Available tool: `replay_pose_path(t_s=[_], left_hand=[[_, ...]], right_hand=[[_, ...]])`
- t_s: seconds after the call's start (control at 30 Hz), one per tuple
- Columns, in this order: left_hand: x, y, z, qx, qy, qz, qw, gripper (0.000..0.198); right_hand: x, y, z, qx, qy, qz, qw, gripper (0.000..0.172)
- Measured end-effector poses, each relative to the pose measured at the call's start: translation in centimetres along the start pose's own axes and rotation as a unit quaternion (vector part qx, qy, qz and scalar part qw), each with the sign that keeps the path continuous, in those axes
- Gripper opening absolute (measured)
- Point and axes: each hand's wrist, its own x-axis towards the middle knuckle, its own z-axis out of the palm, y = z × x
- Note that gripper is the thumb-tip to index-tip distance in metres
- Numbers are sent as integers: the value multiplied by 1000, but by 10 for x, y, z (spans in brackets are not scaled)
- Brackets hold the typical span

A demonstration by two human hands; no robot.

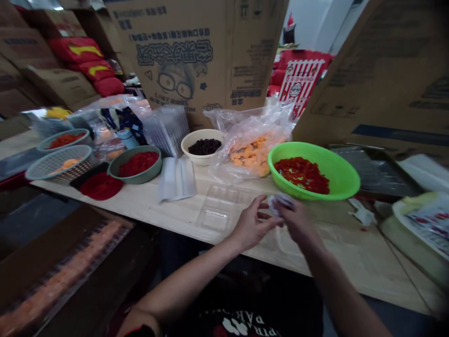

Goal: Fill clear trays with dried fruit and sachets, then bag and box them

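My left hand [253,223] and my right hand [296,219] meet over the front of the wooden table [168,210]. Both pinch a small crumpled white thing [279,202], perhaps a glove or wrapper; it is too blurred to name. Just left of my hands lies a clear plastic compartment tray [218,208], with nothing in it. Right behind my hands stands a green bowl [342,175] of red pieces.
A plastic bag of orange pieces [250,152], a white bowl of dark pieces [204,147], a grey-green bowl of red pieces [136,164], mesh baskets [58,164] and a stack of clear trays [167,127] line the table. Cardboard boxes [196,51] wall the back. A box of packed trays [59,276] sits low left.
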Motion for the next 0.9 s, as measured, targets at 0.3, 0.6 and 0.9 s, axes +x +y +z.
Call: replay_pose_path(t_s=[0.3,0.6,0.9], left_hand=[[5,-2,-105,19,39,9,999,41],[2,-1,-154,6,152,-60,987,36],[-1,-11,-179,312,206,10,927,21]], right_hand=[[25,9,118,-10,-109,27,994,18],[39,-2,130,-68,-209,15,975,17],[43,-8,114,-531,-229,-137,804,29]])
